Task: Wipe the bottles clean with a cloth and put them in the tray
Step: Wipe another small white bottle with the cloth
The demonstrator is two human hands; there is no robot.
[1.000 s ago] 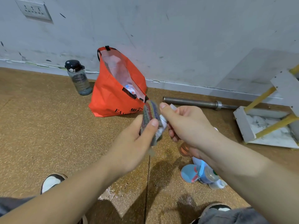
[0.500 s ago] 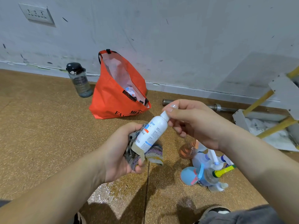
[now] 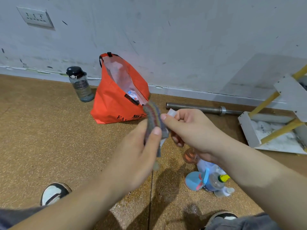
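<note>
Pile: unwiped bottles (image 3: 207, 180) on the floor (image 3: 49, 130), nearer than the orange bag (image 3: 116, 105), to its right.
Left hand (image 3: 132, 160): grips the cloth (image 3: 153, 120) round the held bottle (image 3: 171, 112), just before the bag.
Right hand (image 3: 191, 128): pinches that bottle's white tip.
Risk: cloth drag could pull it from so small a pinch onto the pile.
Tray (image 3: 249, 130): well right of the bag, near the wall (image 3: 182, 47).

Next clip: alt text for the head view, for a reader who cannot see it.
The left hand holds a striped cloth against a small bottle, whose white tip the right hand pinches, above a brown floor. Behind stands an open orange bag by the wall; more bottles lie heaped under the right forearm, a white tray at right.
</note>
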